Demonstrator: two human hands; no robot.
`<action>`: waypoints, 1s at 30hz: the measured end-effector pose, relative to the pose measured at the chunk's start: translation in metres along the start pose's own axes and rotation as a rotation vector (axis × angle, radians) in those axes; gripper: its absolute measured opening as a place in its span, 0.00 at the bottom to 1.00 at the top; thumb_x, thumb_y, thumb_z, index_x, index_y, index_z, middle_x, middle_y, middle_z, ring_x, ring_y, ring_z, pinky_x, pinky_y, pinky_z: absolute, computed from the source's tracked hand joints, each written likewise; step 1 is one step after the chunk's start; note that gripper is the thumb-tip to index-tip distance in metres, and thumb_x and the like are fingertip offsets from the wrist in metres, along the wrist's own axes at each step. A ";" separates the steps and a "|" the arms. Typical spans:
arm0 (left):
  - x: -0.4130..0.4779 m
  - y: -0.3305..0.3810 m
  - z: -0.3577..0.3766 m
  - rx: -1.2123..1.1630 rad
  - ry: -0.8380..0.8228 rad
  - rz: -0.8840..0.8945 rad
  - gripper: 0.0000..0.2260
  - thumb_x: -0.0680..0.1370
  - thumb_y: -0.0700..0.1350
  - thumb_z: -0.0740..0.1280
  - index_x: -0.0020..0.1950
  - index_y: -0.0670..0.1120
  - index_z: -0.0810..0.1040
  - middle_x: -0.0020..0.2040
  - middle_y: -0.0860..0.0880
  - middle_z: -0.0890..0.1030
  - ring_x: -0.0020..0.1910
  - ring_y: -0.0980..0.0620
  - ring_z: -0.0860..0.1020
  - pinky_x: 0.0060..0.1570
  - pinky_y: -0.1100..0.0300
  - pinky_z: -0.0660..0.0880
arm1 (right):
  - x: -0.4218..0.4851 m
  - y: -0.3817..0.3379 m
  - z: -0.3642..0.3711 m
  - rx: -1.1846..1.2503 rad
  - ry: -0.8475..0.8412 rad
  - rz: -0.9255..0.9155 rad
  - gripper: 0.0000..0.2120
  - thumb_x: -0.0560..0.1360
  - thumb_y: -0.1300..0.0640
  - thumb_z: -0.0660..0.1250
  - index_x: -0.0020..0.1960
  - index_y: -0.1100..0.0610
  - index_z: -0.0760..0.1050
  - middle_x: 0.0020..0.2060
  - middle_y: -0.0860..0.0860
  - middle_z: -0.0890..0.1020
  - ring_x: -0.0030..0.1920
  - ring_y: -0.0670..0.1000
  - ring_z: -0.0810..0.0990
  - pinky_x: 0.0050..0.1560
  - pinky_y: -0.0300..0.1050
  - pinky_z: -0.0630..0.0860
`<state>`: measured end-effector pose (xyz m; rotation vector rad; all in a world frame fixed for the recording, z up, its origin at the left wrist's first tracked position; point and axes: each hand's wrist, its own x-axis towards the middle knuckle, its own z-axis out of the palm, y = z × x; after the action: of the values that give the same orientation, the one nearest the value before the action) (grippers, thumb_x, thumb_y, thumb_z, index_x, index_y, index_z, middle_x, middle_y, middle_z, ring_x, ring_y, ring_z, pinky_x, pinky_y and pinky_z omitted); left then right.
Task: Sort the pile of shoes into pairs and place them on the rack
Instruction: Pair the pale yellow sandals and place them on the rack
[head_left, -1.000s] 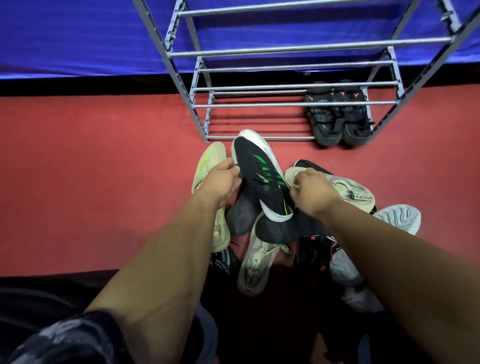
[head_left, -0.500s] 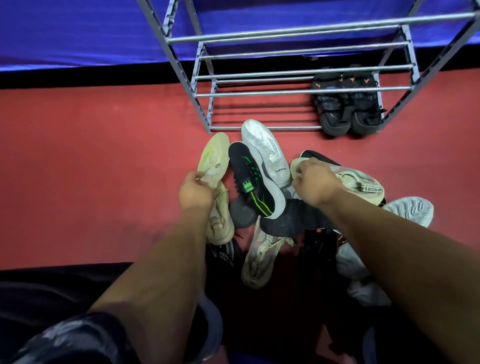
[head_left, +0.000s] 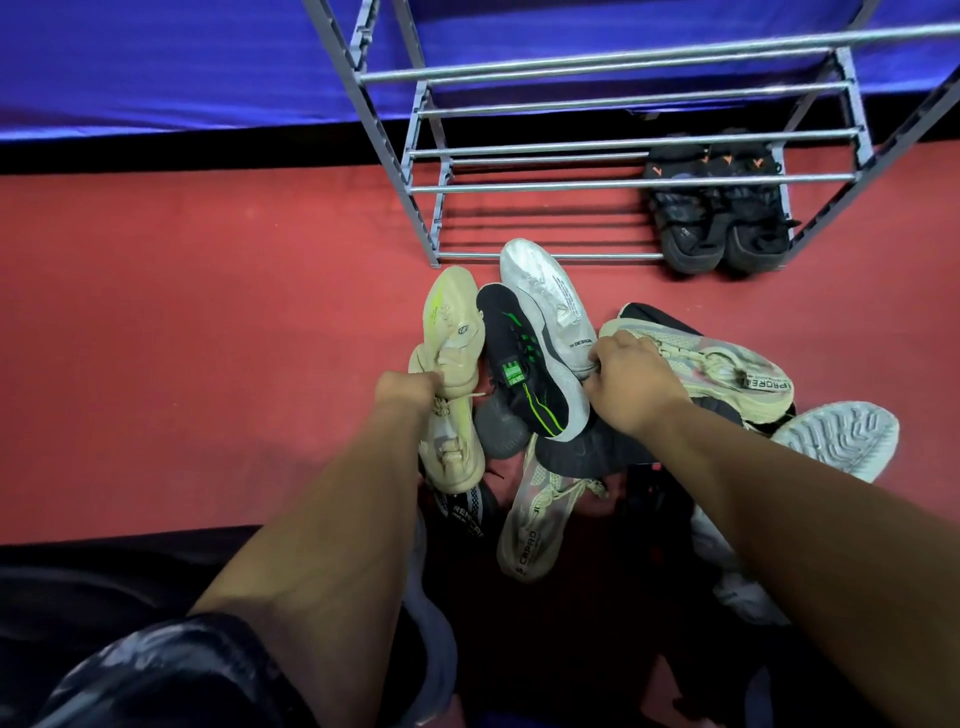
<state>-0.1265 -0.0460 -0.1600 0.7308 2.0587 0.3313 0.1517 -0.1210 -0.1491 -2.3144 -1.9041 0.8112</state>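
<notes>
I think I am in a plain room set up just for sorting shoes, not a cosy home. The floor is flat and red, with nothing soft on it. At 12 o'clock a shiny blue cloth hangs across the back like a curtain, with a dark strip under it. At 1 o'clock stands a bare grey metal shoe rack made of thin bars, with black sandals at the bottom. I cannot see any other furniture, so I cannot tell more about the place.
</notes>
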 end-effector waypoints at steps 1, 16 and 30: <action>-0.001 0.002 0.000 -0.036 -0.014 -0.003 0.22 0.73 0.52 0.77 0.59 0.38 0.78 0.44 0.45 0.81 0.42 0.44 0.81 0.47 0.50 0.80 | 0.000 -0.001 -0.001 -0.002 0.003 -0.001 0.16 0.79 0.55 0.63 0.64 0.58 0.76 0.59 0.57 0.77 0.61 0.61 0.73 0.64 0.55 0.72; -0.030 0.009 -0.020 -0.499 -0.520 0.096 0.14 0.73 0.37 0.66 0.58 0.41 0.79 0.47 0.45 0.79 0.40 0.49 0.77 0.41 0.57 0.83 | 0.008 -0.052 -0.032 0.604 0.141 0.040 0.19 0.82 0.38 0.63 0.52 0.52 0.83 0.47 0.47 0.84 0.51 0.50 0.81 0.53 0.46 0.73; -0.035 -0.008 -0.020 0.643 -0.217 0.112 0.28 0.78 0.64 0.72 0.65 0.42 0.79 0.54 0.44 0.84 0.45 0.44 0.82 0.46 0.56 0.79 | -0.002 -0.035 -0.016 0.679 0.016 0.240 0.12 0.79 0.51 0.64 0.59 0.54 0.79 0.43 0.53 0.86 0.38 0.57 0.87 0.48 0.55 0.85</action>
<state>-0.1314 -0.0734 -0.1290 1.2075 1.9178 -0.3605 0.1267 -0.1096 -0.1226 -2.0959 -1.0936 1.2174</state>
